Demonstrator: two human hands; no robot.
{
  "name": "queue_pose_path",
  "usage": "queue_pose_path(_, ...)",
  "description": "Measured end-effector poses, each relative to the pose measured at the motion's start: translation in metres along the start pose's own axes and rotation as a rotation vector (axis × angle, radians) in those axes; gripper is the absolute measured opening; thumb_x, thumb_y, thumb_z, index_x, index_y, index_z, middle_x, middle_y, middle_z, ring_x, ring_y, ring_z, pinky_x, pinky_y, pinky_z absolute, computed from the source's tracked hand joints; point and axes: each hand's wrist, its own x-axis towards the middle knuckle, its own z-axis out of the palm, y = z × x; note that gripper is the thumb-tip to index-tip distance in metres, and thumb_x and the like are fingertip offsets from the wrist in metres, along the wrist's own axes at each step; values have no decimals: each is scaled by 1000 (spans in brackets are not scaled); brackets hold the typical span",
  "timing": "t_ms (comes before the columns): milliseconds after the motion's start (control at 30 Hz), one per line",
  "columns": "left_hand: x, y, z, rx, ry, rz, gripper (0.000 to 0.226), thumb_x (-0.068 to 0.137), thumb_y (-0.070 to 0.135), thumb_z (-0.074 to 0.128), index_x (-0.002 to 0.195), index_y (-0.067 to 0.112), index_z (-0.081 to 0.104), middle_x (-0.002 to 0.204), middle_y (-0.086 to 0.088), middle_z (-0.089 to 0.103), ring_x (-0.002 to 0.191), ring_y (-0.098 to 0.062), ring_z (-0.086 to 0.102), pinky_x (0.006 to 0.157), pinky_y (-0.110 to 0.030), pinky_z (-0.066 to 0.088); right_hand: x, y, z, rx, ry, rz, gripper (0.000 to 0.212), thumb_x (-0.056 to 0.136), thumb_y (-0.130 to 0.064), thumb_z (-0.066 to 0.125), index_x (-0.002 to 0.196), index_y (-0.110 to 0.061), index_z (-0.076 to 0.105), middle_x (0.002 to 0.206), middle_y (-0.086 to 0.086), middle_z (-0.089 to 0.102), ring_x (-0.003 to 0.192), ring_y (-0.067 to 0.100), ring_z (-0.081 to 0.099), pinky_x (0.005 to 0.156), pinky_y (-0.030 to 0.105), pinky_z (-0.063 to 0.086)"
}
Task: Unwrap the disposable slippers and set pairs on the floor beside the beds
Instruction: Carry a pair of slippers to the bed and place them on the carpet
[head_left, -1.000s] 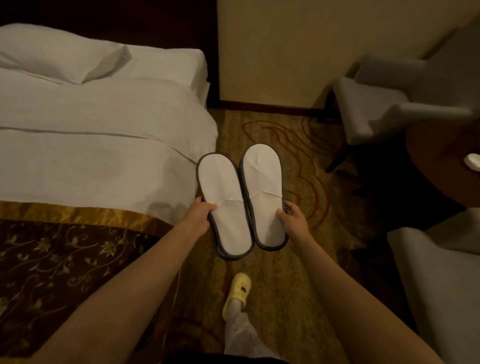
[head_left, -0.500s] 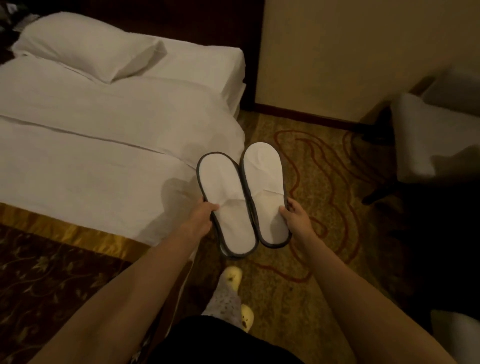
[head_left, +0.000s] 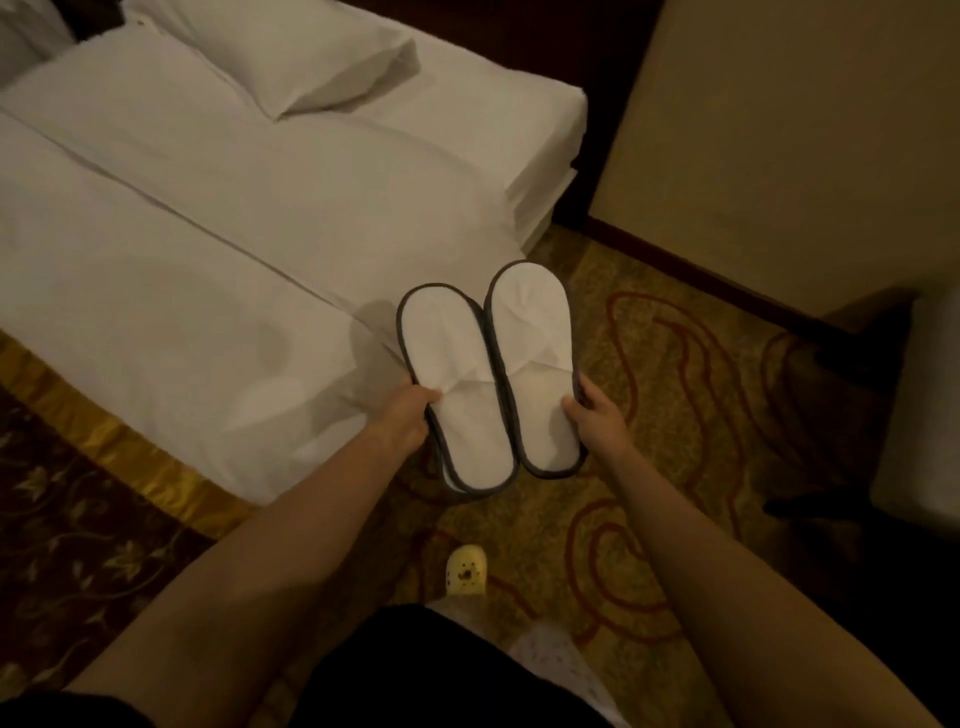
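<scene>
Your left hand (head_left: 408, 415) grips the left slipper (head_left: 457, 374) at its outer edge, the thumb pressed on the white insole near the mouth of the toe cover and the fingers hidden underneath. Your right hand (head_left: 597, 415) holds the right slipper (head_left: 535, 353) the same way: the thumb lies on the insole and a fingertip shows curled round the dark outer rim. Both slippers are unwrapped, white with dark grey piping, held flat and side by side with their inner edges touching, toes pointing away from you. You hold them in the air over the patterned carpet (head_left: 675, 415), just beside the edge of the bed (head_left: 208, 234), the left one overlapping the hanging white sheet. The light is too dim to tell whether the slippers carry any print. A pillow (head_left: 291, 52) lies at the head of the bed, and a dark runner with gold trim (head_left: 78, 519) crosses its foot. Below the slippers, your foot in a yellow clog (head_left: 466, 569) stands on the carpet.
</scene>
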Motion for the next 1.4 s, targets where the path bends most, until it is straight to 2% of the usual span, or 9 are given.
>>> queue_pose_path(300,-10,-36,21,-234,280,32,56,83,-19,38,134,2,45,128,-20,55,100,-30,54,86,-39,49,51,-4,-22,-117,-362,-12,49,94,-12,47,141,-24,37,143,3,45,120,15,45,99,31,40)
queue_pose_path(400,-26,-64,25,-405,398,68,67,78,-22,36,137,7,43,114,-11,59,86,-23,56,69,-32,53,62,2,-25,-220,-495,-31,49,93,-15,49,140,-24,37,143,4,45,122,16,44,101,34,41)
queue_pose_path(533,-45,-106,29,-555,523,91,69,78,-23,34,138,9,42,137,-15,49,96,-23,52,64,-28,51,66,17,-27,-334,-642,-34,49,93,-17,49,140,-27,37,142,3,45,116,12,43,92,30,41)
queue_pose_path(667,-55,-141,22,-662,591,98,72,78,-24,34,140,12,41,140,-15,48,115,-31,51,81,-37,51,65,41,-22,-382,-759,7,50,93,-18,50,141,-24,36,143,4,44,127,21,43,102,37,41)
queue_pose_path(733,-56,-162,14,-679,622,104,68,80,-23,35,139,11,41,138,-16,50,108,-28,54,70,-33,55,65,61,-12,-406,-809,29,50,93,-17,49,142,-23,36,144,5,44,128,23,43,107,43,39)
queue_pose_path(800,-48,-187,3,-669,643,82,66,80,-22,34,138,9,41,137,-17,50,105,-28,54,65,-32,54,69,84,1,-426,-825,53,50,93,-17,49,142,-22,36,144,5,44,129,24,43,108,45,39)
queue_pose_path(967,-4,-270,-34,-720,709,2,66,83,-21,33,141,10,38,141,-17,47,123,-35,49,93,-44,47,88,173,33,-479,-816,107,51,93,-18,50,142,-23,36,144,7,43,129,24,43,107,44,40)
queue_pose_path(1167,67,-383,-66,-721,756,-23,65,85,-20,33,141,12,37,140,-14,47,111,-30,50,90,-36,46,119,319,64,-486,-805,174,48,94,-14,49,140,-22,38,143,4,45,115,12,44,94,27,41)
queue_pose_path(1400,161,-487,-111,-698,793,-28,60,87,-18,36,140,11,38,139,-14,47,108,-26,49,91,-36,43,179,453,126,-578,-772,156,48,94,-19,49,140,-24,37,148,5,39,131,26,39,102,40,40)
